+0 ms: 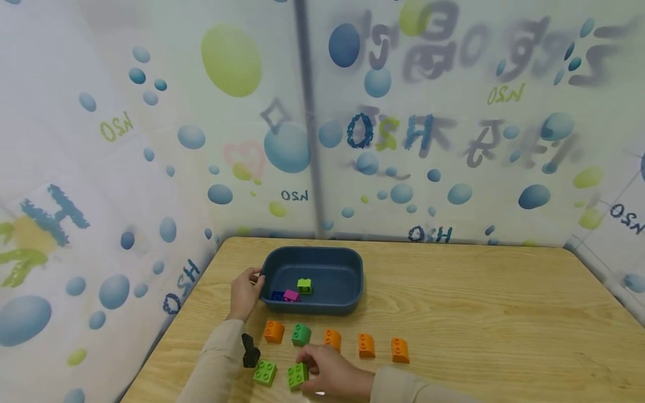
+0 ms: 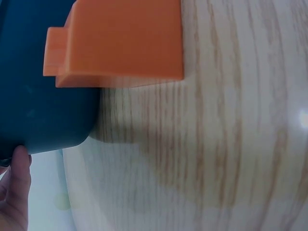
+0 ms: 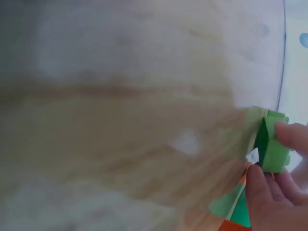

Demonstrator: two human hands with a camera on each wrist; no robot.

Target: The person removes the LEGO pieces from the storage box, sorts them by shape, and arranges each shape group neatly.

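At the left end of a dark blue plastic bin (image 1: 312, 309), my left hand (image 1: 245, 292) holds the wall near the front corner. The left wrist view shows part of that hand (image 2: 17, 192) against the bin's side (image 2: 53, 120). My right hand (image 1: 335, 374) pinches a light green toy building block (image 1: 297, 376) with studs. Thumb and fingers lie on either side of this block (image 3: 275, 149) in the right wrist view. Inside the bin are a lime block (image 1: 304, 286), a pink block (image 1: 290, 295) and a dark blue block (image 1: 277, 296).
Another light green block (image 1: 265, 373) lies left of my right hand, beside a black piece (image 1: 249, 351). Several orange blocks, one at the right end (image 1: 400, 350), and a darker green block (image 1: 301, 334) form a row before the bin. A printed wall (image 1: 403, 168) borders the wooden table (image 1: 478, 313).
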